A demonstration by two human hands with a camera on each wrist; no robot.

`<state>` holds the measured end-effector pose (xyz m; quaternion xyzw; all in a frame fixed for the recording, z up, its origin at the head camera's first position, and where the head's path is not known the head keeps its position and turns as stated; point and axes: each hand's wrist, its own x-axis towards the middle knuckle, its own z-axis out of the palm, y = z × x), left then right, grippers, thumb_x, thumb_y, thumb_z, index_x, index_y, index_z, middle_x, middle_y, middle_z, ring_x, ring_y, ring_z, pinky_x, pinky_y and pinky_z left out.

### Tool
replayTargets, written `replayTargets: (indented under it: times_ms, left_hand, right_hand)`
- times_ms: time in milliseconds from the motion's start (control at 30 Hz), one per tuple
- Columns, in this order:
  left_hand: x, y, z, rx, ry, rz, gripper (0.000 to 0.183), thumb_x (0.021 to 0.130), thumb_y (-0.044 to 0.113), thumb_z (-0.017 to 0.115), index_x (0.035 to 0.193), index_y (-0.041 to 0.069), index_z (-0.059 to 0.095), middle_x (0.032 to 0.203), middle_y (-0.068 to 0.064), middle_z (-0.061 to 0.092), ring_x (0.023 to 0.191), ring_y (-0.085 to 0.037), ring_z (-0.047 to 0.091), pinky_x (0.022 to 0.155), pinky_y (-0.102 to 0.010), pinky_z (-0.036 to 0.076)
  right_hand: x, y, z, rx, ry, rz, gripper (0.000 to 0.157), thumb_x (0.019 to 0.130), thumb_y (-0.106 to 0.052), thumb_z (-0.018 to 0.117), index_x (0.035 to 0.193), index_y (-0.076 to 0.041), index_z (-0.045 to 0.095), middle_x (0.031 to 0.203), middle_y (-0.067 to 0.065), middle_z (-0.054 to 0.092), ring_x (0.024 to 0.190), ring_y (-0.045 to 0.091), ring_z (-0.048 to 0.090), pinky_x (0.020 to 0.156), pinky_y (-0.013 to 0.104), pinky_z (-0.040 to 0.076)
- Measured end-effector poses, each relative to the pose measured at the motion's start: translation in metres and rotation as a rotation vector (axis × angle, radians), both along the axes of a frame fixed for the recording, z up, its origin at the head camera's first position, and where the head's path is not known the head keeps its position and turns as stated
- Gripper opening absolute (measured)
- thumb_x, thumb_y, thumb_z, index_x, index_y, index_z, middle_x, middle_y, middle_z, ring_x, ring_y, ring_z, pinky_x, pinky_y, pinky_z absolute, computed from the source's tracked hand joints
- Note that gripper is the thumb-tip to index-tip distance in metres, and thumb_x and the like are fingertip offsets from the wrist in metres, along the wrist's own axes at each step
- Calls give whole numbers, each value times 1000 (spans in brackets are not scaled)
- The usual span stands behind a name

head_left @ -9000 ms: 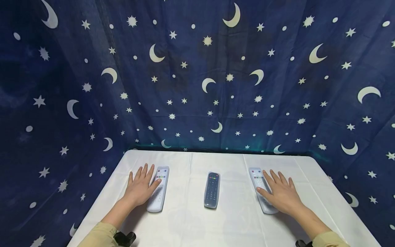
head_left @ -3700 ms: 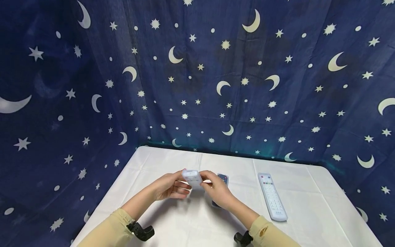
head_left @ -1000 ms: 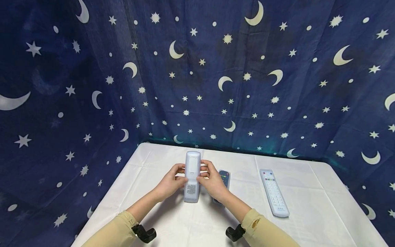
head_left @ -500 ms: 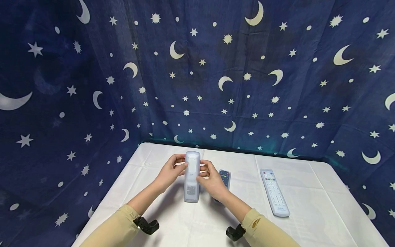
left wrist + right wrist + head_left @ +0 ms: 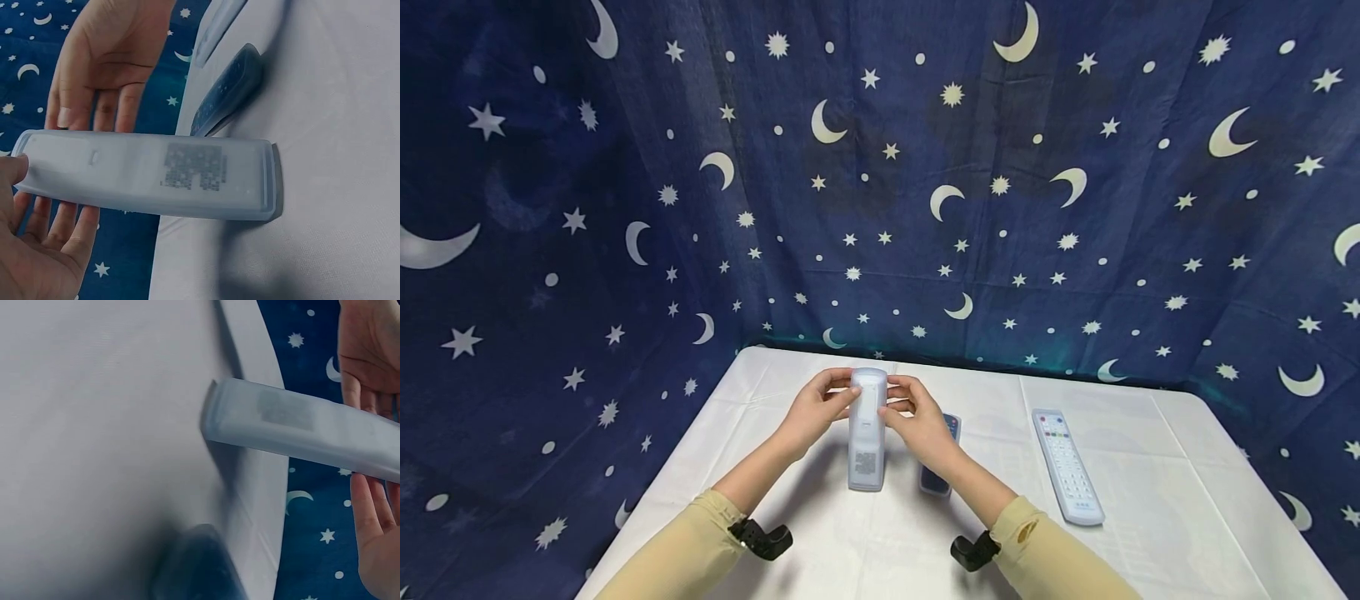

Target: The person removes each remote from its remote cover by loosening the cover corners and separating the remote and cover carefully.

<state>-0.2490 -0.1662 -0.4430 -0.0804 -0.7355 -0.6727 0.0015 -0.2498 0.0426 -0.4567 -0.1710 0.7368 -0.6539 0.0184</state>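
A whitish remote control in a translucent cover (image 5: 867, 433) is held up between both hands, its back with a printed label facing me. In the left wrist view its lower end (image 5: 250, 181) meets the white tabletop. My left hand (image 5: 808, 417) pinches the upper left edge, thumb on the back near the top and fingers behind. From the other side my right hand (image 5: 927, 429) grips the right edge, thumb on the back face. Partly hidden behind the right hand, a dark remote control (image 5: 935, 482) lies on the table. The buttons of the held remote face away from view.
To the right, another white remote control (image 5: 1067, 468) lies face up on the white-clothed table (image 5: 1165, 492). A dark blue curtain (image 5: 910, 167) with moons and stars hangs behind and at the sides. Black wrist cameras (image 5: 762, 540) sit on both forearms.
The left remote lay flat under the left hand, then was lifted by both hands and tipped up, back facing me. Over the last second both hands slid up its sides.
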Motion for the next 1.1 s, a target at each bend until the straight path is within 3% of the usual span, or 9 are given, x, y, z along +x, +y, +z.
replayTargets:
  times_ms: [233,567,833,1100]
  left_hand:
    - [0,1,7,10,-16,26,41,96,21,74,129,2,61,126,-16,61,105,-24,63,89,-42,58]
    - [2,2,11,8,-35,40,39,97,22,74,127,1,62,122,-15,62,101,-21,63,89,-42,59]
    - [0,1,10,-2,-64,21,39,99,24,70,129,1,61,124,-14,62,107,-23,63,89,-40,59]
    - [0,0,10,13,-83,6,37,100,25,68,129,3,61,123,-13,62,110,-24,63,91,-42,58]
  right_hand:
    - [-7,-2,15,6,56,-22,49,97,-13,71,143,-11,54,123,11,62,107,27,63,85,34,59]
    - [-10,-2,23,35,95,-48,34,99,-17,70,132,-7,66,114,8,66,97,24,63,83,43,60]
    - [-11,0,24,19,50,-45,29,99,-18,71,126,-7,70,110,8,68,96,24,66,79,36,61]
    - [-11,0,26,6,17,-44,26,99,-16,70,123,-7,71,108,9,68,94,24,67,78,36,61]
